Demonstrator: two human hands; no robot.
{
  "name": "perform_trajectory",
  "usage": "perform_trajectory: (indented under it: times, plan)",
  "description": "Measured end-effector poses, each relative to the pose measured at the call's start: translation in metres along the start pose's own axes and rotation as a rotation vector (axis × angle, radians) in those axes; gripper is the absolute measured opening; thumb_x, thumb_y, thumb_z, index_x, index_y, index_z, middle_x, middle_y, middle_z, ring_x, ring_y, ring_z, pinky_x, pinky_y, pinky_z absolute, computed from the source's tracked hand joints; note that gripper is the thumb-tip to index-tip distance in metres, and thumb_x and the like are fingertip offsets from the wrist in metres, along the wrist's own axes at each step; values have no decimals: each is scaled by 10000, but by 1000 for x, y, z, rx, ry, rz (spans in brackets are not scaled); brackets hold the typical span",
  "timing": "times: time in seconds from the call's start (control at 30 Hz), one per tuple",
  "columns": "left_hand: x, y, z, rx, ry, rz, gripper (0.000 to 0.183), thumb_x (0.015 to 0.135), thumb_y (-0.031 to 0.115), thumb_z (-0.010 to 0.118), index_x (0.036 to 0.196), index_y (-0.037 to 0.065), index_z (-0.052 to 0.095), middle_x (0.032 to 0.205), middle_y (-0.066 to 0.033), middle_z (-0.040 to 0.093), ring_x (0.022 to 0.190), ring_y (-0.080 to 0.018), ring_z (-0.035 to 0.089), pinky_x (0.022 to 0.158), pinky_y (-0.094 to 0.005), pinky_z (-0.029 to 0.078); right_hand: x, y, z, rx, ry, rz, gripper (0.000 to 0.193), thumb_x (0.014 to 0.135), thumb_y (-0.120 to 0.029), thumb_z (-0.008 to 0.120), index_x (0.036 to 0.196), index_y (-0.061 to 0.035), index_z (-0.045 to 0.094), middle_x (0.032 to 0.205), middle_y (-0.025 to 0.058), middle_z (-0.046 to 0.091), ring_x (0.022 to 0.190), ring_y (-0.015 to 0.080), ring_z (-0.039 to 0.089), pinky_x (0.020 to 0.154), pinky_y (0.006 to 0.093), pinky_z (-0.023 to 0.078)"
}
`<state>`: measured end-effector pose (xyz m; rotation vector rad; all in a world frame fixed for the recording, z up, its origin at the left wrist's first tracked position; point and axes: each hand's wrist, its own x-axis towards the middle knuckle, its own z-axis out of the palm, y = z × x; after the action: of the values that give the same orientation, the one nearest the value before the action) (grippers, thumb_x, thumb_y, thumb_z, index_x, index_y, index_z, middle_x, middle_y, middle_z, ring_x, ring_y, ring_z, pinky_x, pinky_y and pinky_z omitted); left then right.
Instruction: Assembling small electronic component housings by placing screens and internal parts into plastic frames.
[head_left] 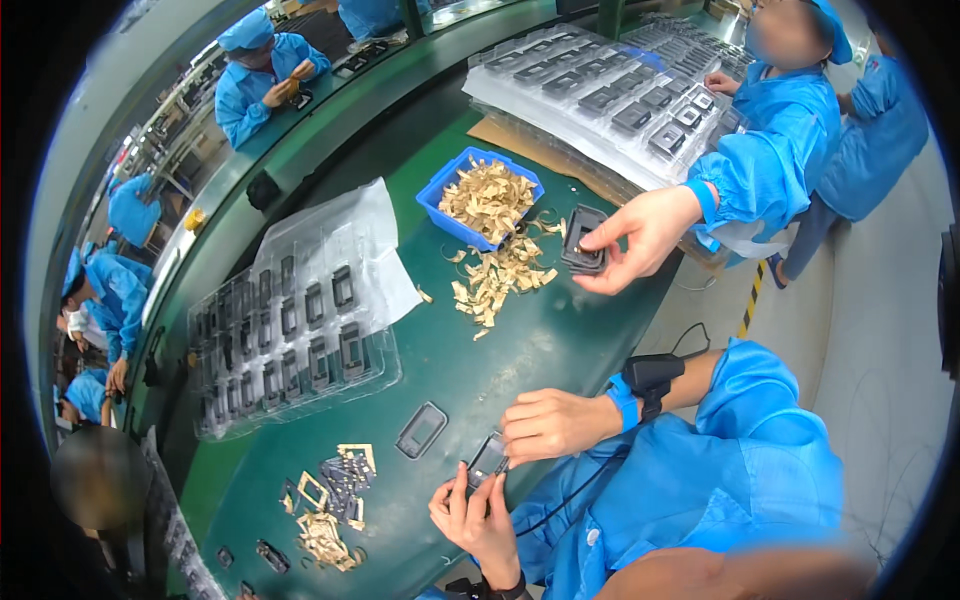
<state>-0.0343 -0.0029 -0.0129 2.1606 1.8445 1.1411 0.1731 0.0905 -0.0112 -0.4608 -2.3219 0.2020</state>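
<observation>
Between my two hands is a small dark rectangular plastic frame (487, 459) with a pale inside, tilted just above the green table. My left hand (478, 520) grips its near end between thumb and fingers. My right hand (555, 425), with a blue wristband and a black device strapped at the wrist, closes on the other end; its fingertips partly cover the frame. A similar black frame (421, 430) lies flat on the table beside my hands. A co-worker's hand (640, 238) holds another black housing (584, 240) over the table's right side.
A blue bin (440, 213) heaped with gold-tan strips stands mid-table, with more strips (498, 280) spilled beside it. Clear trays of black frames (290, 330) lie left; stacked trays (600, 90) stand at the back right. Small dark parts (345, 485) and tan pieces (325, 540) lie near left.
</observation>
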Motion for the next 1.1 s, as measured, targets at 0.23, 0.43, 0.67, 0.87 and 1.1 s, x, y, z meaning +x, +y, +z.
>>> perform_trajectory:
  times: [0.23, 0.43, 0.67, 0.87, 1.1]
  plan:
    - [66, 42, -26, -432, -110, -179, 154, 955, 87, 668, 1040, 15, 774, 1184, -137, 704, 1035, -243, 660, 914, -367, 525, -11, 5, -45, 317, 143, 600, 181, 915, -192, 748, 926, -22, 686, 848, 72, 664, 772, 206, 650, 697, 337, 517]
    - [166, 125, 61, -1284, -845, -554, 585, 986, 401, 673, 1402, 11, 540, 1300, -131, 629, 1114, -181, 642, 878, -329, 553, -55, 26, -32, 470, 264, 823, 331, 911, -129, 707, 1196, 27, 646, 1198, 158, 690, 1146, 261, 646, 967, 407, 502]
    - [163, 151, 115, -1272, -778, -539, 326, 996, 258, 658, 1157, -25, 643, 982, -66, 711, 835, -136, 676, 626, -290, 588, -69, 33, -22, 447, 244, 861, 632, 916, -204, 633, 1449, 21, 379, 1425, 209, 464, 1378, 324, 437, 1127, 431, 363]
    - [177, 134, 94, -1191, -570, -617, 264, 1045, 232, 563, 1198, 26, 622, 1015, -64, 701, 870, -137, 675, 589, -315, 605, -59, 38, -37, 394, 40, 887, 303, 860, -120, 713, 1120, 27, 661, 911, 110, 696, 856, 186, 672, 774, 334, 532]
    - [183, 23, -35, -1212, -519, -757, 290, 1058, 244, 550, 1236, 20, 595, 1143, -129, 665, 1002, -286, 704, 850, -430, 612, 33, 16, -87, 544, 116, 806, 177, 935, -114, 695, 1042, 26, 687, 860, 13, 681, 781, 56, 611, 697, 247, 518]
